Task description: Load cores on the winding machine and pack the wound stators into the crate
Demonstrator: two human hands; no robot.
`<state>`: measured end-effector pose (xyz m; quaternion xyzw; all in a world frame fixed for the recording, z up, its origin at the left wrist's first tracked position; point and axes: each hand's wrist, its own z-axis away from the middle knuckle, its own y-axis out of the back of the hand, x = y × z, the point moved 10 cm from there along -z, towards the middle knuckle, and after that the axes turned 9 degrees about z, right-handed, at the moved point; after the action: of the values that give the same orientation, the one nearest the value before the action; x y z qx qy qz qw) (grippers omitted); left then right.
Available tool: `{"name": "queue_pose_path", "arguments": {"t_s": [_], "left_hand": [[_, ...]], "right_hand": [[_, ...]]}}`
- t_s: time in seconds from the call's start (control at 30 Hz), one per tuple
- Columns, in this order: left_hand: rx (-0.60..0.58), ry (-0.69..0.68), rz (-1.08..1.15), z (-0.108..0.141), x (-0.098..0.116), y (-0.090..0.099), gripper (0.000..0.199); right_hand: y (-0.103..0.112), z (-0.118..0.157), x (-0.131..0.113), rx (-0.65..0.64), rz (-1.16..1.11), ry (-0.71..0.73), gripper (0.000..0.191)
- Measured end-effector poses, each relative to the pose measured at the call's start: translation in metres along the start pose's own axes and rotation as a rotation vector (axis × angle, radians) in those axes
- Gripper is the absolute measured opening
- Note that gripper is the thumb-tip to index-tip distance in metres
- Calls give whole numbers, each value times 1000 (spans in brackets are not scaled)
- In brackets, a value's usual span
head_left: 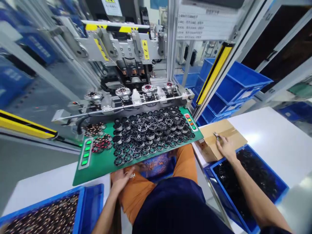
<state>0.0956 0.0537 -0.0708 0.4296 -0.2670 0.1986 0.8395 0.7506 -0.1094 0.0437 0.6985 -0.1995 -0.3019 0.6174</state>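
My left hand (pixel 120 182) lies on my thigh, fingers stretched out, below the front edge of the green work plate (pixel 99 165). Over at the right, my right hand (pixel 226 148) is above a cardboard sheet (pixel 232 130), with thumb and fingers closed on a small grey part (pixel 215 134) whose kind I cannot make out. Black ring-shaped motor cores (pixel 151 126) stand in rows and stacks on the plate. To their left sit copper-wound rings (pixel 95 129) and rings with red wire (pixel 101 143).
Behind the plate is a machine with several round fixtures (pixel 123 92) along a rail. Yellow guard posts (pixel 214 73) flank it. A blue bin (pixel 284 188) of black parts is under my right forearm; another bin (pixel 81 208) holds copper-coloured parts. Blue crates (pixel 240 84) are stacked behind.
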Motion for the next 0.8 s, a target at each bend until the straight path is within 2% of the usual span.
{"name": "queue_pose_path", "arguments": {"t_s": [0.07, 0.1, 0.13, 0.2, 0.23, 0.3, 0.33, 0.4, 0.47, 0.5, 0.57, 0.63, 0.7, 0.8], "left_hand": [[-134, 9, 84, 34, -10, -7, 99], [-212, 1, 132, 54, -11, -3, 102], [-277, -12, 174, 74, -9, 7, 104], [-351, -49, 243, 109, 5, 50, 99], [-306, -71, 246, 120, 17, 85, 95], [-73, -138, 208, 124, 52, 176, 90], [57, -175, 179, 120, 74, 223, 88], [277, -291, 46, 99, 125, 305, 81], [466, -404, -217, 67, 176, 364, 71], [525, -401, -373, 44, 193, 383, 63], [558, -359, -468, -6, 210, 408, 54], [564, -296, -535, -52, 213, 418, 53], [566, -249, -584, -88, 208, 420, 54], [555, -219, -635, -126, 197, 416, 53]], "right_hand": [[13, -9, -12, 19, -36, 66, 40], [25, -16, -22, 30, -59, 114, 38], [40, -25, -35, 47, -84, 169, 37], [77, -45, -72, 85, -137, 292, 39], [99, -54, -94, 119, -160, 345, 41], [145, -65, -155, 178, -198, 462, 44], [166, -68, -195, 191, -218, 537, 45], [204, -61, -294, 197, -250, 762, 50], [219, -47, -406, 114, -214, 981, 53], [218, -42, -461, 75, -137, 1056, 52], [195, -40, -556, -19, 106, 1104, 53], [167, -43, -631, -79, 194, 1124, 53], [133, -50, -680, -134, 271, 1105, 54], [88, -64, -715, -229, 378, 1051, 52]]}}
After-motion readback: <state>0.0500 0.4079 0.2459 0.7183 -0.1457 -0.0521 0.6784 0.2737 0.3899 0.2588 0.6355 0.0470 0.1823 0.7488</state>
